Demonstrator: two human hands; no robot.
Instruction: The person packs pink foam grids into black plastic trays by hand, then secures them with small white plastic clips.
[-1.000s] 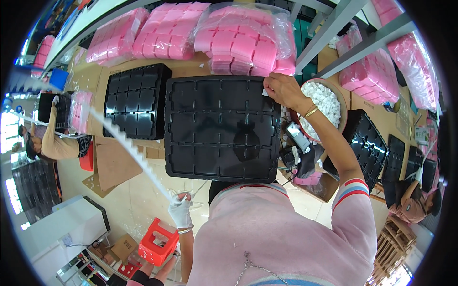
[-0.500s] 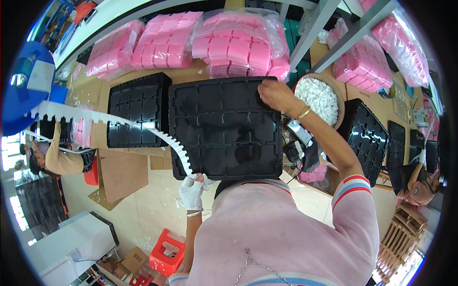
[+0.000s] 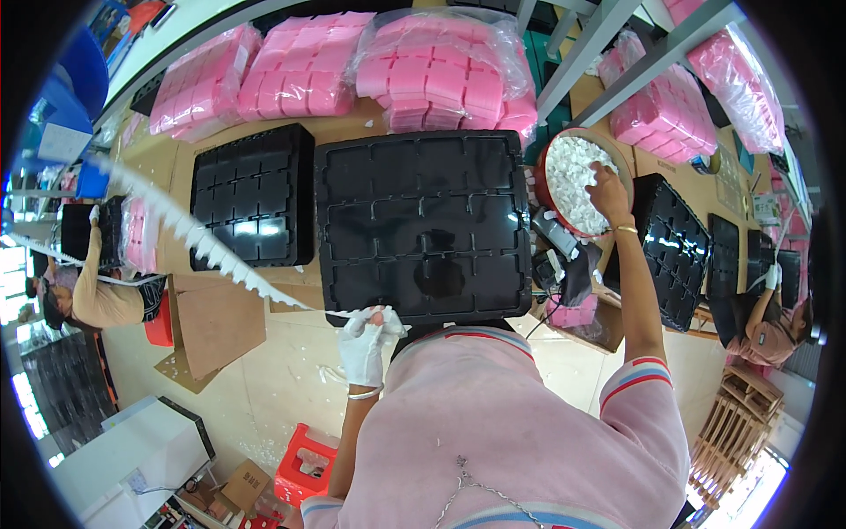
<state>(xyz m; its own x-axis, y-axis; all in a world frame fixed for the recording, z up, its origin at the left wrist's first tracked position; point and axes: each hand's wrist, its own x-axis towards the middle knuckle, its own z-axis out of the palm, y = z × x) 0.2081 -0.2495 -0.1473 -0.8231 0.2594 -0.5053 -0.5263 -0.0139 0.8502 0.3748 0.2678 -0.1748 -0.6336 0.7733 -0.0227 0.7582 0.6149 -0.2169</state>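
Observation:
My left hand [image 3: 363,346], in a white glove, is closed on the end of a long white toothed strip [image 3: 196,231]. The strip arcs away to the far left over a smaller black tray. It is held at the front left corner of a large glossy black tray [image 3: 476,207] with moulded compartments. My bare right hand [image 3: 608,196] is over a round bowl with a reddish rim [image 3: 548,196], its fingers bent and slightly apart. The fingertips touch the heap of small white pieces [image 3: 571,167] in it; no piece can be made out between them.
Pink foam bundles [image 3: 304,66] in clear plastic line the back under grey metal bars [image 3: 589,57]. More black trays stand left [image 3: 251,194] and right [image 3: 671,251]. A small grey device [image 3: 555,231] with cables sits beside the bowl. Other people [image 3: 110,300] work at both sides. A red stool [image 3: 306,463] is behind.
My right hand has left the large tray's far right corner and moved right into the bowl. My left hand has shifted slightly right and up with the strip, which now hangs straighter.

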